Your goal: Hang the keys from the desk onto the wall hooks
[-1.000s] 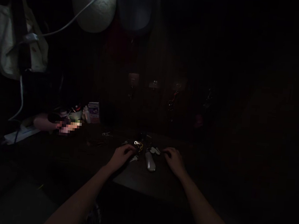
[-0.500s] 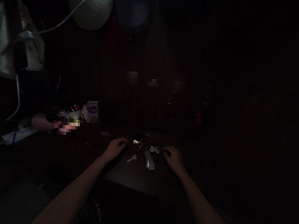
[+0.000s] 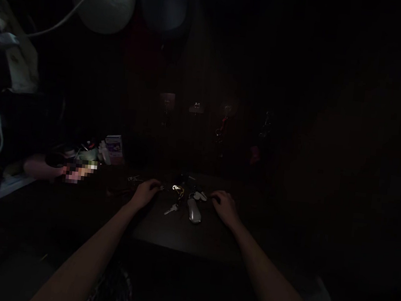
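Note:
On the dark table my left hand (image 3: pixel 145 193) rests with bent fingers apart, left of the keys. A small metal thing, too dim to name, lies by its fingertips. Nearest to that hand is a bright metal ring (image 3: pixel 174 187) with a yellow-and-black strap (image 3: pixel 181 193) and a silver key (image 3: pixel 171 209). A smooth silver oval object (image 3: pixel 194 211) lies between my hands, just below some pale, flat, rounded pieces (image 3: pixel 201 196). My right hand (image 3: pixel 226 208) rests right of these pieces, fingers loosely bent, with nothing visible in it.
More small keys (image 3: pixel 134 178) lie left of my left hand. Further left stand a printed box (image 3: pixel 114 149) and a pink object (image 3: pixel 41 167). Hooks (image 3: pixel 196 106) with hanging items line the back wall. Pale caps (image 3: pixel 104 4) and a white cable (image 3: pixel 70 14) hang above.
The view has turned slightly right, so everything sits further left in the picture. My left hand has drawn back a little from the ring. The keys and silver object look unmoved.

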`<state>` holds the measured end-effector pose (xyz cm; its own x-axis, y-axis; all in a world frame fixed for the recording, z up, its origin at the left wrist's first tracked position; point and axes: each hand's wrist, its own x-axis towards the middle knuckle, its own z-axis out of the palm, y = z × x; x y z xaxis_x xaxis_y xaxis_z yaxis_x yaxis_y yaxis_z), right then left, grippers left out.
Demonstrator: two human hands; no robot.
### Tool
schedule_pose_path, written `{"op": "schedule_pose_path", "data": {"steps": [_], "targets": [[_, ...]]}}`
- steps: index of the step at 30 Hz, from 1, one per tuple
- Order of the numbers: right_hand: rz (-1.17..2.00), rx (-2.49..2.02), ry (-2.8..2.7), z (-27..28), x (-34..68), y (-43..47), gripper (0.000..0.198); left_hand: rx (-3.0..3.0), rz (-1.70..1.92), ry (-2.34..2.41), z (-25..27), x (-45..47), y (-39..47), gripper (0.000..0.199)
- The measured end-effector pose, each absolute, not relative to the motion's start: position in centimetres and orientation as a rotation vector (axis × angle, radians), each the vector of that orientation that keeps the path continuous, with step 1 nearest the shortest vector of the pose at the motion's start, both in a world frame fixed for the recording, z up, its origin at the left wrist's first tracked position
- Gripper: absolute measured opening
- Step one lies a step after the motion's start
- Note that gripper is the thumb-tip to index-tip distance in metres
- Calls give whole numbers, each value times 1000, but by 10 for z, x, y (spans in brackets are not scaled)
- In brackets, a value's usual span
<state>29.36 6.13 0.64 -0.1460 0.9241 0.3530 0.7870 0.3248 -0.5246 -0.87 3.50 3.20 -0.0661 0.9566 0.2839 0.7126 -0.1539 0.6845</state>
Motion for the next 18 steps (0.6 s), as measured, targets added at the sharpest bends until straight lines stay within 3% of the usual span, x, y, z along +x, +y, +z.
{"op": "schedule_pose_path", "data": {"steps": [18], "targets": [[251, -1508, -1974, 4, 293, 62, 22, 2217, 824, 1712, 34, 52, 42, 30]]}}
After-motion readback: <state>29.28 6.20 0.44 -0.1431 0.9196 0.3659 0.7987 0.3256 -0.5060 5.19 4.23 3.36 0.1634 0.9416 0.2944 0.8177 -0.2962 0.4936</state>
